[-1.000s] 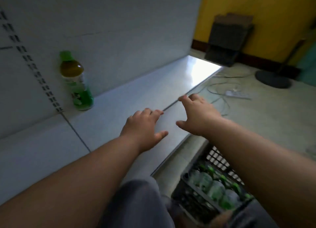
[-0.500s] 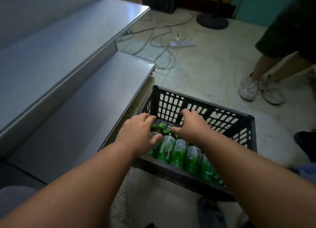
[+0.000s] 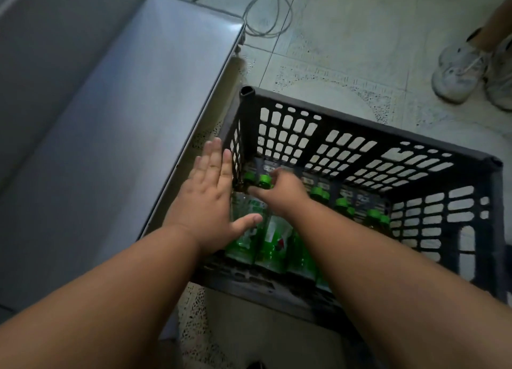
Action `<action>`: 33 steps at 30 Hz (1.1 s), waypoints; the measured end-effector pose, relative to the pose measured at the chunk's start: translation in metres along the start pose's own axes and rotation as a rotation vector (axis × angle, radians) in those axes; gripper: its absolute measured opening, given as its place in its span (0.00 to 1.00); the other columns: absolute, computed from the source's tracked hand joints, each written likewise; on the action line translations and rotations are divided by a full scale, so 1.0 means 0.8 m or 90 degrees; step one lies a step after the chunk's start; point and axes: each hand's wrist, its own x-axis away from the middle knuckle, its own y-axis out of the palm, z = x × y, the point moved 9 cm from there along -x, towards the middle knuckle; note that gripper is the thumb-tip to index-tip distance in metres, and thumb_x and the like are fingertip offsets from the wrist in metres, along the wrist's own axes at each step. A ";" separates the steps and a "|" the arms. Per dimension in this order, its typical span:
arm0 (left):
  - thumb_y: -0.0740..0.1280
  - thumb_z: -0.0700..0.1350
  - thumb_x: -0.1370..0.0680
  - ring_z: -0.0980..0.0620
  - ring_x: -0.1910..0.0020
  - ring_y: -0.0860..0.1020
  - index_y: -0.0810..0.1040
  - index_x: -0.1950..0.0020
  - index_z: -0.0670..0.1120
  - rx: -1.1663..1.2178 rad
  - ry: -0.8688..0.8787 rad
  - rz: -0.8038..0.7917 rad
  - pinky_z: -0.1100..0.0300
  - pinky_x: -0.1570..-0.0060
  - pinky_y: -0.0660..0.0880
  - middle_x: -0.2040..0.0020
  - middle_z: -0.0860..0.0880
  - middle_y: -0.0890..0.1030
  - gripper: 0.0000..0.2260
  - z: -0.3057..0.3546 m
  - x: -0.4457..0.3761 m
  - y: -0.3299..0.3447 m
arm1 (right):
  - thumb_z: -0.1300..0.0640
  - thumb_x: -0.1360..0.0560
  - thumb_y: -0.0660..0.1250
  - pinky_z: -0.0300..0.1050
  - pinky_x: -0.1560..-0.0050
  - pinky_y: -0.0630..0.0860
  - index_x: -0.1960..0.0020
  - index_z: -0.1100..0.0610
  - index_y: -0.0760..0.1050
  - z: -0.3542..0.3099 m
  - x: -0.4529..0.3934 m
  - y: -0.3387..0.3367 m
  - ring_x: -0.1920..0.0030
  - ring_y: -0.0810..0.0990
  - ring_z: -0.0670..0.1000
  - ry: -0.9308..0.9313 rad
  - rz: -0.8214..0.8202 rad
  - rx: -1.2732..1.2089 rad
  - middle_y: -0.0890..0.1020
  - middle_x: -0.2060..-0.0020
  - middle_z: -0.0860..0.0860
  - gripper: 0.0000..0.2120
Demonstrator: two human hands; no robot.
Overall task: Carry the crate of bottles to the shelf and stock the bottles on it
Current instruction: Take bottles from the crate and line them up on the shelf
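A black latticed crate [image 3: 360, 149] stands on the floor beside the grey metal shelf [image 3: 116, 125]. Several green-capped bottles [image 3: 340, 205] lie in its bottom. My right hand [image 3: 279, 192] is down inside the crate, fingers curled round the neck of a bottle [image 3: 264, 181] near the left wall. My left hand [image 3: 210, 199] hovers flat with straight fingers over the crate's left edge, holding nothing.
A person's legs and white sneakers [image 3: 460, 69] stand on the tiled floor at the upper right. Loose cables [image 3: 266, 16] lie on the floor beyond the shelf's end. The shelf's low step runs along the left.
My view dropped from the shelf to the crate. My right hand reached down to a bottle neck and closed on it. My left hand flattened over the crate's left edge.
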 end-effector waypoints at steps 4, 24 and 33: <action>0.35 0.79 0.34 0.45 0.28 0.22 0.22 0.28 0.39 -0.030 0.008 0.001 0.48 0.24 0.34 0.29 0.40 0.19 0.54 -0.002 -0.005 0.003 | 0.35 0.31 0.73 0.55 0.41 0.77 0.28 0.57 0.68 0.012 -0.035 0.020 0.37 0.75 0.60 0.070 -0.021 0.145 0.73 0.33 0.58 0.40; 0.39 0.82 0.36 0.45 0.26 0.24 0.23 0.27 0.40 -0.018 0.001 0.008 0.48 0.24 0.35 0.26 0.41 0.23 0.57 -0.001 -0.005 0.001 | 0.48 0.34 0.77 0.49 0.48 0.78 0.41 0.51 0.74 0.004 -0.020 0.039 0.49 0.82 0.53 -0.007 -0.103 -0.207 0.83 0.50 0.50 0.24; 0.68 0.71 0.33 0.54 0.21 0.42 0.41 0.19 0.47 0.282 -0.030 0.065 0.55 0.23 0.47 0.18 0.50 0.43 0.56 -0.011 0.060 -0.080 | 0.46 0.31 0.78 0.44 0.52 0.77 0.43 0.49 0.72 -0.131 0.158 -0.128 0.53 0.80 0.44 -0.318 0.095 -0.163 0.80 0.53 0.45 0.22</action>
